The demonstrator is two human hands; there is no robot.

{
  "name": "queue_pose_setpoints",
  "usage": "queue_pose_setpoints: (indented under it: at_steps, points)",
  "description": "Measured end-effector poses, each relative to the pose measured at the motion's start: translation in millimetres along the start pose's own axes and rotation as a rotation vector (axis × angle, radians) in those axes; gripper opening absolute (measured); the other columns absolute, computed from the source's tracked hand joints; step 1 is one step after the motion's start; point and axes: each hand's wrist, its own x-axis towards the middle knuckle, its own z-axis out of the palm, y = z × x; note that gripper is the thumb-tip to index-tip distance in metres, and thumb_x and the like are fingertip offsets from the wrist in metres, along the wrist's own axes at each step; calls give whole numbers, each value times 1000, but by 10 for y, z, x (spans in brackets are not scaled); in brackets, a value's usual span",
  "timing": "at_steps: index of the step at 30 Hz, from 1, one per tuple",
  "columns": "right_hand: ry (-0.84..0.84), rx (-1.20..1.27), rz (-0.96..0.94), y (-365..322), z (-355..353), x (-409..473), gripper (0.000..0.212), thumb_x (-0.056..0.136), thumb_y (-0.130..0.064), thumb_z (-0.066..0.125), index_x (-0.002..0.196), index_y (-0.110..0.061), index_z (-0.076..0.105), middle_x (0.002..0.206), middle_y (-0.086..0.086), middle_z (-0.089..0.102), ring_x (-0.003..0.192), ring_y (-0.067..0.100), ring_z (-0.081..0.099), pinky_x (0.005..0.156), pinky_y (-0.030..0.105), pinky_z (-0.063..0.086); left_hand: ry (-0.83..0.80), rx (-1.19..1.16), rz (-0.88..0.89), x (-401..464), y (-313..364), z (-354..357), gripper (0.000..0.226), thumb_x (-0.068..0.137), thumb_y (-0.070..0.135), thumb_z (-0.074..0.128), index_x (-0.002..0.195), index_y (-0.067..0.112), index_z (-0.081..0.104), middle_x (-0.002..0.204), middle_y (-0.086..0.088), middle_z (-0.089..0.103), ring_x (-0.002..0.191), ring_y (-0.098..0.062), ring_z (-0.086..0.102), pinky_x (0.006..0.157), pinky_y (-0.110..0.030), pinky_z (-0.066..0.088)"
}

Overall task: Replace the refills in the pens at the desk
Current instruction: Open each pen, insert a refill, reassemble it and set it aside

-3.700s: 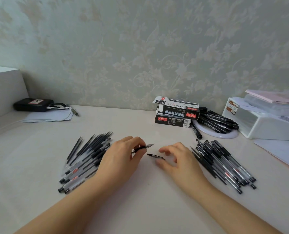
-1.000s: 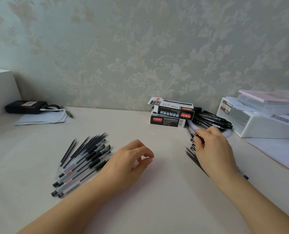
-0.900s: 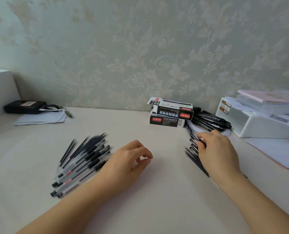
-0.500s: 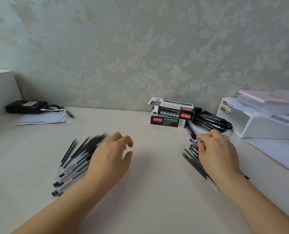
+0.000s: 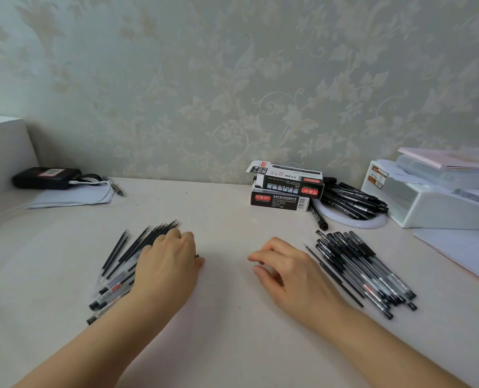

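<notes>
A heap of black refills [image 5: 137, 243] and clear-barrelled pens [image 5: 111, 291] lies left of centre on the pale desk [image 5: 227, 345]. My left hand [image 5: 167, 266] rests palm down on that heap and covers its right half. A small dark pen tip [image 5: 196, 256] shows between its thumb and forefinger, as if pinched. A second heap of black-grip pens [image 5: 367, 271] lies to the right, with a thin loose refill [image 5: 335, 275] along its left edge. My right hand [image 5: 286, 273] sits just left of that heap, its fingers loosely curled and holding nothing.
Two stacked black pen boxes [image 5: 286, 187] stand at the back, beside black markers [image 5: 353, 201] on a white round plate. A white storage bin [image 5: 434, 204] and papers [image 5: 462, 249] fill the right. A black device [image 5: 45, 177] with a cable lies back left.
My right hand has left the right heap and moved left toward the middle of the desk. My left hand has slid further onto the left heap and lowered onto it.
</notes>
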Motion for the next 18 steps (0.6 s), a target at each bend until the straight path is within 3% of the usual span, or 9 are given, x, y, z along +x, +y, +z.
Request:
queue_pose_setpoints:
  at_steps: [4, 7, 10, 13, 16, 18]
  points:
    - [1, 180, 67, 8, 54, 12, 16, 92, -23, 64, 107, -19, 70, 89, -11, 60, 64, 8, 55, 66, 9, 38, 64, -63, 197, -32, 155, 5, 21, 97, 45, 45, 99, 24, 40, 103, 7, 55, 99, -19, 55, 75, -30, 38]
    - [-3, 291, 135, 13, 65, 31, 13, 93, -31, 63, 102, -25, 70, 86, -14, 65, 67, 7, 59, 64, 8, 39, -19, -319, 356, -76, 273, 6, 23, 96, 45, 47, 92, 29, 31, 91, 10, 55, 79, -20, 55, 62, -36, 42]
    - [-67, 422, 186, 38, 47, 30, 8, 94, -32, 63, 91, -29, 70, 75, -18, 67, 62, 2, 57, 60, 9, 39, -104, -427, 519, -117, 329, 48, 23, 94, 38, 52, 93, 29, 31, 93, 9, 53, 80, -18, 56, 67, -39, 47]
    - [-82, 502, 225, 52, 47, 38, 5, 92, -24, 66, 89, -25, 69, 74, -11, 69, 63, -2, 57, 62, 10, 41, -100, -556, 542, -108, 294, 83, 25, 92, 35, 58, 92, 24, 36, 83, 12, 50, 71, -6, 49, 61, -20, 40]
    - [-57, 512, 262, 70, 61, 48, 5, 91, -19, 68, 87, -22, 66, 74, -3, 69, 63, 2, 58, 63, 14, 43, -50, -522, 537, -110, 264, 107, 12, 95, 34, 51, 94, 26, 42, 85, 13, 49, 73, -6, 47, 62, -20, 34]
    - [-40, 520, 291, 95, 59, 48, 9, 91, -16, 67, 85, -21, 63, 72, -1, 69, 64, 8, 60, 65, 24, 49, -26, -430, 537, -97, 240, 111, 10, 98, 33, 45, 101, 25, 51, 94, 9, 51, 80, -10, 51, 69, -25, 38]
